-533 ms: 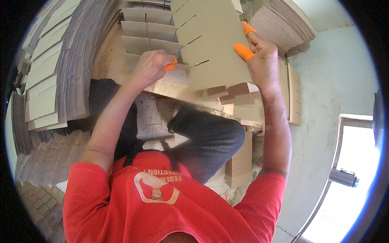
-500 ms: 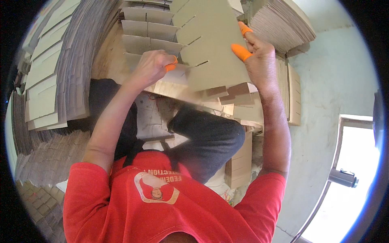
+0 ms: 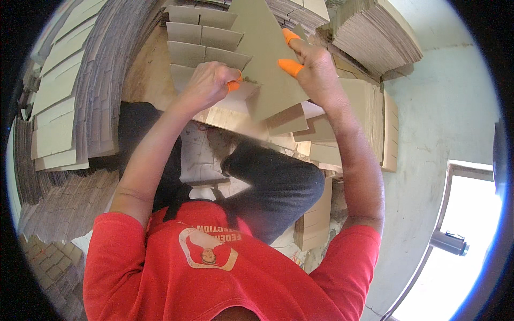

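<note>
A row of slotted cardboard dividers stands in front of me, the upright pieces set one behind another. At the near end of this row, my left hand is closed with its orange-capped thumb and finger pinching a cardboard divider piece; the exact grip is partly hidden. A long cardboard sheet leans up against the right ends of the dividers. My right hand grips its right edge, orange finger caps on thumb and forefinger, other fingers hidden behind it. Whether the sheet's slots have engaged the dividers cannot be seen.
Tall cardboard stacks rise on the left. Another stack stands at the far right, and more sheets lie beneath my right forearm. A wooden board lies under the work. A pale wall bounds the right side.
My right hand has moved left with the long sheet, which now turns closer to the dividers, its slots no longer showing. My left hand has shifted slightly right, still closed.
</note>
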{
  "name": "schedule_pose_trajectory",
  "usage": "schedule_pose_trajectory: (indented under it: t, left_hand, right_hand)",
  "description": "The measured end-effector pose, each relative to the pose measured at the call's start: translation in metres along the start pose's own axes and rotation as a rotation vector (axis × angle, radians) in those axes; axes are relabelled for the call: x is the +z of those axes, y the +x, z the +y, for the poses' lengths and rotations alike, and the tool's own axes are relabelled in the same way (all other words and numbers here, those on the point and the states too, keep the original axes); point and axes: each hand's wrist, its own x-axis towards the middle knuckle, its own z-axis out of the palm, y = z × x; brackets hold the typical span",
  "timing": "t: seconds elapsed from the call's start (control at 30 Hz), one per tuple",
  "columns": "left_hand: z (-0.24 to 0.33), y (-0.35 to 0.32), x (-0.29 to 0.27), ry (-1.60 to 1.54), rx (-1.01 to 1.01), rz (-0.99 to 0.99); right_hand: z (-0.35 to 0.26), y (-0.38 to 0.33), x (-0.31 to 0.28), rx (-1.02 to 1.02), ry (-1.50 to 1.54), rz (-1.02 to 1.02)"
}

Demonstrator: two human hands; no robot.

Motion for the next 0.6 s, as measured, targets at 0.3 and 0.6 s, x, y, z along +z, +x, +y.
schedule_pose_trajectory:
  t: [0.3, 0.6]
  left_hand:
    - [0.008, 0.004, 0.002, 0.101, -0.02, -0.096]
    - [0.027, -0.006, -0.02, 0.064, 0.067, 0.113]
  right_hand:
    - [-0.004, -0.031, 0.065, 0.228, -0.442, -0.646]
    - [0.059, -0.145, -0.036, 0.468, -0.655, 0.37]
